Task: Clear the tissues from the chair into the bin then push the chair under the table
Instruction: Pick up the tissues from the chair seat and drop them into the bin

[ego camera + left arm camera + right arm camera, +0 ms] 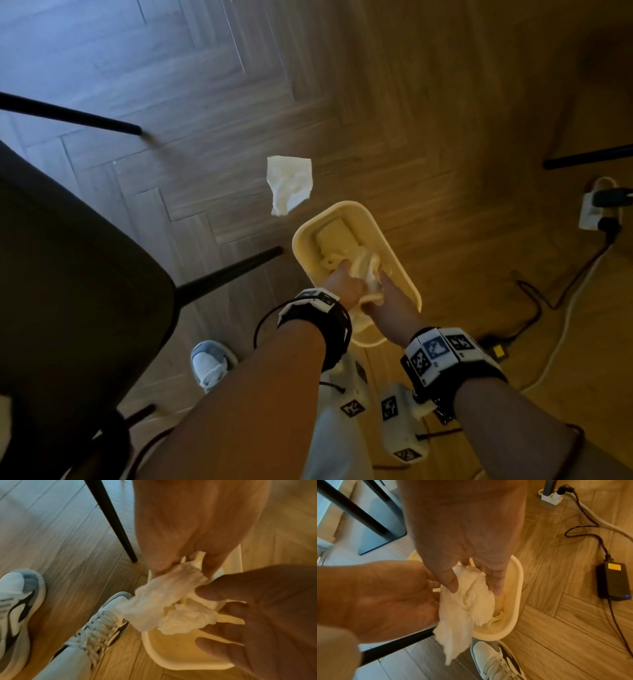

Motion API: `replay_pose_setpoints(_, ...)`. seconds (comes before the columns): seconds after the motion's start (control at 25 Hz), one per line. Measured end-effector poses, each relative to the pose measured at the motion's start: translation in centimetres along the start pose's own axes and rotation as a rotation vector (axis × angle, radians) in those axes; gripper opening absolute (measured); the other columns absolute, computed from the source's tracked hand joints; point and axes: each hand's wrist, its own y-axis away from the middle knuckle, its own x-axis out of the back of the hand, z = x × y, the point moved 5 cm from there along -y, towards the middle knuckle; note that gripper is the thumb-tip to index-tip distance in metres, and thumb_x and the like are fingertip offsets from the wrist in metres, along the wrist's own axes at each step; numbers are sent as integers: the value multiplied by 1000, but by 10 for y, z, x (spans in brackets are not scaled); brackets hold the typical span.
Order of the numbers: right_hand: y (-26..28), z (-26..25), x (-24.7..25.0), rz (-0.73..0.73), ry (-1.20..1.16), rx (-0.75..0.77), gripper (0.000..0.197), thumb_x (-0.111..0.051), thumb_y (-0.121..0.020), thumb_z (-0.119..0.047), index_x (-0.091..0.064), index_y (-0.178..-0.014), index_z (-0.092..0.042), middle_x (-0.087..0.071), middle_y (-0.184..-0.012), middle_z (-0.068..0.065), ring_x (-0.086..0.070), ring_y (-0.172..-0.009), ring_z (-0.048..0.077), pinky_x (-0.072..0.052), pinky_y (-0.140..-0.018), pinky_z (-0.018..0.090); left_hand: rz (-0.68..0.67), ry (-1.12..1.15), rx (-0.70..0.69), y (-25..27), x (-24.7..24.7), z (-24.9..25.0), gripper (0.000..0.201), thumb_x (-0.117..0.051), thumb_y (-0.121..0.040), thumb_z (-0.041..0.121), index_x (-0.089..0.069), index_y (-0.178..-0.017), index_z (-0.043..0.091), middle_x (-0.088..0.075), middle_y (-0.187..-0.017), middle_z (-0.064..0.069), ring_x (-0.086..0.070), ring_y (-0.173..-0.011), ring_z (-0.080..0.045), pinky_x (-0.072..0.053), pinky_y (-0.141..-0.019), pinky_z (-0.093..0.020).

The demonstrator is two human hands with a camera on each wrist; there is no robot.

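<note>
Both my hands meet over an oval cream bin (406,274) standing on the wood floor. Between them is a wad of crumpled white tissues (368,270). My left hand (346,270) pinches the wad's upper end (188,574) between thumb and finger. My right hand (473,585) holds the wad (476,599) between thumb and fingers, just above the bin's mouth. More tissue lies inside the bin. One loose tissue (291,183) lies on the floor beyond the bin. The dark chair (68,274) stands to my left, and its seat top is out of view.
A black chair leg (233,270) slants down close to the bin's left side. My sneakers (209,363) stand beside the bin. Right of it lie a white power strip (599,205), trailing cables (548,301) and a black adapter (614,580). Another black leg (589,159) shows at the far right.
</note>
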Motion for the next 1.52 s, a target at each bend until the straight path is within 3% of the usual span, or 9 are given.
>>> replay_pose_setpoints(0.2,5,1,13,261,55,13,50,-50,-93,-14,-38,-142,-11,-52,-136,16,-51,-121,33,-42,-95,39,434,-283,-313,34,63,33,28,-47,-93,22,-58,-117,14,-52,-123,-5,-57,-104,-25,-51,-81,-38)
replay_pose_setpoints(0.36,21,-22,20,358,-153,161,15,-52,-88,-22,-63,-93,-32,-65,-83,-5,-64,-76,24,-52,-68,41,811,30,-375,13,165,42,15,-48,-91,17,-62,-88,15,-50,-96,-2,-55,-90,-23,-47,-79,-34)
replay_pose_setpoints(0.56,4,-45,31,300,-274,346,14,-57,-87,-25,-63,-76,-31,-61,-61,1,-50,-49,6,-40,-51,22,484,-620,-34,-129,227,42,39,-41,-94,23,-58,-129,21,-42,-140,-11,-34,-133,-35,-28,-113,-45)
replay_pose_setpoints(0.72,-24,-42,37,193,-272,467,21,-57,-73,-38,-59,-92,-46,-59,-51,-10,-49,-42,2,-36,-46,14,524,-867,-98,-239,248,51,46,-48,-91,23,-50,-135,35,-20,-155,-9,-19,-140,-37,-22,-116,-49)
replay_pose_setpoints(0.88,-40,-30,37,154,-259,490,25,-56,-68,-48,-59,-93,-50,-62,-58,-9,-47,-40,0,-35,-43,13,530,-821,-249,-273,242,38,47,-47,-91,12,-49,-137,20,-36,-143,-14,-44,-124,-37,-41,-102,-40)
replay_pose_setpoints(1.08,-21,-33,22,168,-208,361,9,-55,-89,-39,-64,-89,-39,-63,-66,-7,-58,-53,9,-45,-51,22,549,-455,-290,-191,221,33,28,-48,-90,14,-67,-107,3,-65,-115,-17,-63,-94,-31,-49,-76,-32)
replay_pose_setpoints(1.28,18,-70,32,98,-498,206,43,-47,-93,-44,-43,-133,-31,-60,-108,-5,-68,-79,20,-51,-54,27,539,292,-342,-3,168,78,36,-56,-88,25,-69,-58,12,-63,-58,-4,-53,-52,-15,-44,-55,-27)
replay_pose_setpoints(1.44,25,-89,43,17,-625,83,38,-42,-97,-40,-48,-131,-25,-69,-114,7,-70,-86,20,-50,-58,28,-116,358,-64,58,79,90,27,-53,-94,22,-67,-96,-1,-64,-83,-15,-62,-70,-25,-52,-62,-32)
replay_pose_setpoints(1.52,10,-72,42,118,-459,-31,32,-40,-99,-24,-55,-124,-12,-64,-121,19,-63,-86,23,-45,-65,31,-148,239,-114,56,73,84,27,-51,-94,20,-64,-108,2,-64,-92,-14,-64,-78,-27,-55,-71,-36)
